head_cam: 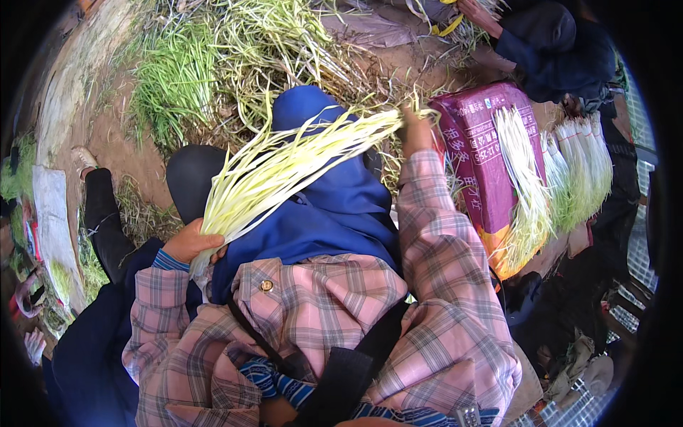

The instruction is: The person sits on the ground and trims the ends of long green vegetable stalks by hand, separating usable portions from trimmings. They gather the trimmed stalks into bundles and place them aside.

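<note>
A long bunch of pale yellow-white leafy stalks, like blanched chives (299,171), stretches slantwise across my lap over a blue cloth (341,197). My left hand (200,243) is closed round its white lower end, thumb on top. At the other end my right hand (415,131) is on the thin tips; its fingers are partly hidden and blurred. Right of my right arm, a similar loose bunch (520,181) lies on a purple printed package (469,144) with an orange end.
Heaps of green leaves (173,91) and tangled yellowish stalks (288,42) cover the ground ahead. Banded bundles (584,165) stand at the right beyond the package. A person's hand (480,16) is at the upper right. Another person's leg (104,219) extends at left, near a pale board (50,213).
</note>
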Available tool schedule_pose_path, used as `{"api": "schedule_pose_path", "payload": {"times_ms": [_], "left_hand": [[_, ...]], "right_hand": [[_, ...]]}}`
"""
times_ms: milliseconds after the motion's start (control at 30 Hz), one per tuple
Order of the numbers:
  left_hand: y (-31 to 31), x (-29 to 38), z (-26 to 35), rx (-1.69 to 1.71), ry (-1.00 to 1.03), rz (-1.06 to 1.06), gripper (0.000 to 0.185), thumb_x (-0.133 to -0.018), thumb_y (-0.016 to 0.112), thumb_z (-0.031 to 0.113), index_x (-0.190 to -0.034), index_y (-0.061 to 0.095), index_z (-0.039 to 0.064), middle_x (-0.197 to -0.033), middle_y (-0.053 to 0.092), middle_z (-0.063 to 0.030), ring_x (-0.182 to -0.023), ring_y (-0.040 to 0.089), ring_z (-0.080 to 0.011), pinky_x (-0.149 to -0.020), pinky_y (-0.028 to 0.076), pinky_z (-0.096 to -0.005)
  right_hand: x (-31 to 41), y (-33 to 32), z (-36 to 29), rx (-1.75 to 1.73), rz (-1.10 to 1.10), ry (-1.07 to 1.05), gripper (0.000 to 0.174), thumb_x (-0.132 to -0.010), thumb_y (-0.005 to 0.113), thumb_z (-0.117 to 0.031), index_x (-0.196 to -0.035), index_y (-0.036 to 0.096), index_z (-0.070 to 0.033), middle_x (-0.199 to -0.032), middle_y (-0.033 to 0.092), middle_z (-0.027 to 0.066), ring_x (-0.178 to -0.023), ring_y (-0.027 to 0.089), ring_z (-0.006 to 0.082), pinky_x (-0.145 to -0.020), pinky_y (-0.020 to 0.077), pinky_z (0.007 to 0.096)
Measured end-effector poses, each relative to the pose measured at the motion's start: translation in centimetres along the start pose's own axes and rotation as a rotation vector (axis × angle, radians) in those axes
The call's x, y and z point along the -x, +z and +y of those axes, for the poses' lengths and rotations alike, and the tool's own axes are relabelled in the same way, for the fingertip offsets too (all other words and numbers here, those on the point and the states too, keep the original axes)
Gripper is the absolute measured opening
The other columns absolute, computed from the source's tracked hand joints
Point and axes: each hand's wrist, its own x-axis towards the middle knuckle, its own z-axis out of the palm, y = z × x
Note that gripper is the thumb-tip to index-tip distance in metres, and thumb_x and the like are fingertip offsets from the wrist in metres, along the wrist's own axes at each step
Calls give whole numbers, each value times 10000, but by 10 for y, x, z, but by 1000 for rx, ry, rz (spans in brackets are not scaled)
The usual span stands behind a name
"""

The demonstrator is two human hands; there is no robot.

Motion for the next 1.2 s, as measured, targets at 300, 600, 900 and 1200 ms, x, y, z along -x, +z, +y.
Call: {"api": "schedule_pose_path", "payload": {"times_ms": [300,600,900,1200], "left_hand": [[7,1,4,-179,-13,37,229,-770,613,200,-846,524,3,-652,554,-46,-532,532,-100,-486,449,-224],[13,-2,5,-244,4,2,247,-763,609,187,-875,513,-12,-677,545,-47,-539,524,-100,-481,449,-226],[19,4,16,-382,61,-12,257,-752,607,165,-914,512,-12,-675,545,-42,-511,508,-85,-469,423,-211],[40,-17,25,-311,131,-107,207,-787,565,122,-955,513,12,-658,508,-4,-518,448,-49,-455,391,-191]], "right_hand": [[-79,-116,-48,-229,574,-106,144,-781,577,-174,-818,549,-38,-757,578,72,-640,546,158,-546,437,247],[28,40,-98,758,-522,-770,240,-727,622,-95,-956,572,-41,-901,587,114,-822,578,208,-695,460,284],[93,159,-90,866,-1038,-555,230,-763,573,-204,-897,547,-18,-790,579,143,-725,564,306,-643,443,355],[98,125,-95,1048,-841,-923,186,-777,555,-246,-812,523,-66,-701,558,106,-635,554,308,-548,447,376]]}}
